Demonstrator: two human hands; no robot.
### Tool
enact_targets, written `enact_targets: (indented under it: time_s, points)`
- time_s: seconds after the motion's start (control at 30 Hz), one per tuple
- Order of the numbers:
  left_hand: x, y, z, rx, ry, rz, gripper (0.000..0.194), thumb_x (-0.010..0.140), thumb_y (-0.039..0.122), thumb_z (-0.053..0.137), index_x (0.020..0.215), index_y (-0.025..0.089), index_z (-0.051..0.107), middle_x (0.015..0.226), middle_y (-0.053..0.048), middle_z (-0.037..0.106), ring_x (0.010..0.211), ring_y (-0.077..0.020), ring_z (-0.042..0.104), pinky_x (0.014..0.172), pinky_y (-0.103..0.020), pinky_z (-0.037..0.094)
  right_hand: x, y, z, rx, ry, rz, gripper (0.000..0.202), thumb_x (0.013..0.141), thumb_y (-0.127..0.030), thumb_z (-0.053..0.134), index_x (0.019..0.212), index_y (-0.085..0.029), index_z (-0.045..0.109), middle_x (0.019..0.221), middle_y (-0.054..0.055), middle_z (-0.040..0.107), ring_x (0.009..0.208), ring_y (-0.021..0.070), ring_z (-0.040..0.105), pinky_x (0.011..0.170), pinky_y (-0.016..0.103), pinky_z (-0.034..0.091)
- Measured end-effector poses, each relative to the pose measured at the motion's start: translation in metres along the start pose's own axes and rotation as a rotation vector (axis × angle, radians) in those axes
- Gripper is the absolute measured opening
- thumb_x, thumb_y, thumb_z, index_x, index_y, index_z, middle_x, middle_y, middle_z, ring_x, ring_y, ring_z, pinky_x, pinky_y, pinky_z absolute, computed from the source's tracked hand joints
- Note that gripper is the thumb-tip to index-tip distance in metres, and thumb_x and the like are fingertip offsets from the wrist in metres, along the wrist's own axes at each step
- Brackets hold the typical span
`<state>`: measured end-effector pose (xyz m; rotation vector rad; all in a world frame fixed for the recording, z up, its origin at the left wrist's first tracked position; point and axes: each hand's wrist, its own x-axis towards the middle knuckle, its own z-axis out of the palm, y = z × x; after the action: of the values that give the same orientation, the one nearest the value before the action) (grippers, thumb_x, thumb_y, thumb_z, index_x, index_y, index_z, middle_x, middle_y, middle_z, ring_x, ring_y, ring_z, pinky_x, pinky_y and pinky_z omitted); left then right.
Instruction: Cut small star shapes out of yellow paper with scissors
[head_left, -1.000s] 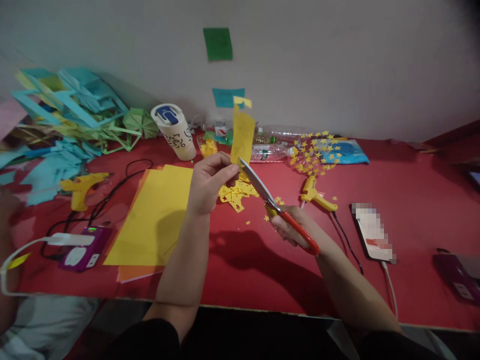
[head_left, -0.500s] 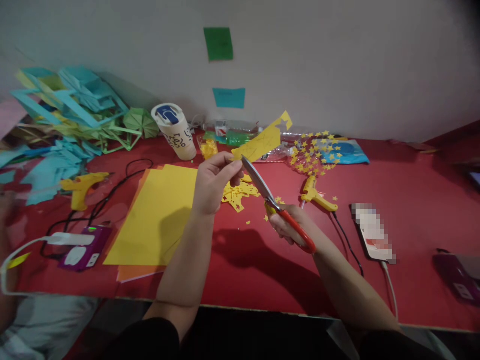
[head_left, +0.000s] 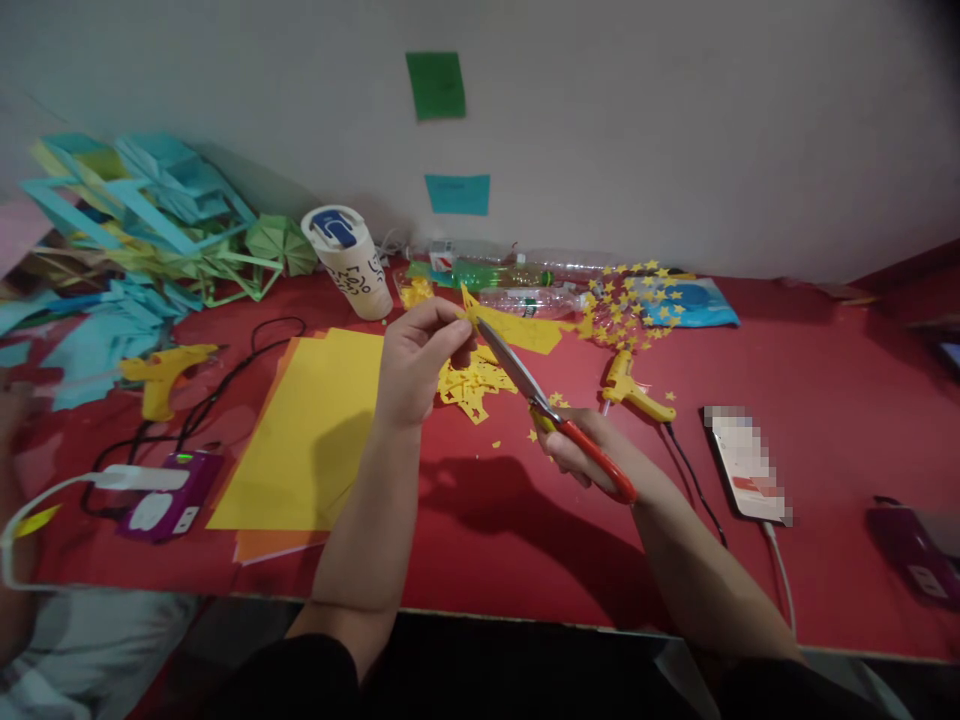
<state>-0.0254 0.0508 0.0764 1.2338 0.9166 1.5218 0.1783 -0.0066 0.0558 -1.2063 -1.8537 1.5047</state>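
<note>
Between thumb and fingers, my left hand (head_left: 424, 355) pinches yellow paper, with a narrow pointed bit standing up at the fingertips. A wider yellow paper strip (head_left: 529, 330) stretches rightward behind the scissor blades; I cannot tell whether it joins the pinched bit. My right hand (head_left: 581, 445) is closed around the red handle of a pair of scissors (head_left: 517, 370), whose blade tips reach the paper at my left fingertips. The blades look nearly closed. Below lies a heap of yellow paper scraps (head_left: 472, 385) with star-shaped holes, partly behind my left hand.
Yellow paper sheets (head_left: 300, 430) lie left. Yellow glue guns (head_left: 169, 375) rest on both sides. Cut stars (head_left: 630, 300), plastic bottles (head_left: 502, 275) and a cup (head_left: 349, 262) stand behind. A phone (head_left: 746, 465) and power strip (head_left: 169, 500) flank me; another person's arm (head_left: 11, 500) is far left.
The yellow strip has swung down from pointing up and right to lying nearly level. A narrow bit now points up at my left fingertips. My left hand has shifted slightly left; the scissor blades look closer together.
</note>
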Motion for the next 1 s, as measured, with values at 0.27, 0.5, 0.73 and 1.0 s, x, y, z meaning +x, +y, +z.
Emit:
enact_targets:
  time_s: [0.27, 0.5, 0.73, 1.0]
  points:
    - [0.0, -0.001, -0.006, 0.05, -0.047, 0.036, 0.007, 0.07, 0.02, 0.062, 0.063, 0.018, 0.061, 0.054, 0.004, 0.057, 0.046, -0.0047, 0.051, 0.043, -0.017, 0.042, 0.0, 0.0, -0.002, 0.018, -0.037, -0.028, 0.046, 0.082, -0.062, 0.052, 0.064, -0.022, 0.039, 0.054, -0.006, 0.039, 0.042, 0.0062, 0.036, 0.038, 0.022, 0.027]
    - [0.001, -0.002, -0.007, 0.049, -0.069, 0.039, 0.006, 0.069, 0.02, 0.063, 0.064, 0.018, 0.062, 0.054, 0.005, 0.057, 0.046, -0.0043, 0.051, 0.043, -0.016, 0.042, 0.0, 0.001, -0.004, 0.008, -0.047, -0.042, 0.047, 0.082, -0.062, 0.052, 0.063, -0.022, 0.038, 0.054, -0.006, 0.037, 0.042, 0.0062, 0.035, 0.038, 0.022, 0.026]
    - [0.001, 0.0, -0.009, 0.09, -0.082, 0.023, 0.006, 0.068, 0.02, 0.062, 0.062, 0.018, 0.062, 0.053, 0.004, 0.056, 0.046, -0.0047, 0.051, 0.043, -0.017, 0.043, 0.001, 0.005, -0.002, 0.043, -0.051, 0.009, 0.05, 0.083, -0.066, 0.049, 0.063, -0.022, 0.037, 0.052, -0.007, 0.036, 0.039, 0.0055, 0.034, 0.037, 0.021, 0.027]
    - [0.001, 0.002, -0.011, 0.116, -0.096, -0.016, 0.006, 0.068, 0.021, 0.063, 0.063, 0.018, 0.062, 0.053, 0.004, 0.056, 0.047, -0.0045, 0.05, 0.044, -0.017, 0.043, 0.0, 0.004, -0.001, -0.003, -0.008, -0.004, 0.048, 0.084, -0.063, 0.049, 0.063, -0.023, 0.035, 0.052, -0.008, 0.035, 0.04, 0.0057, 0.032, 0.038, 0.022, 0.025]
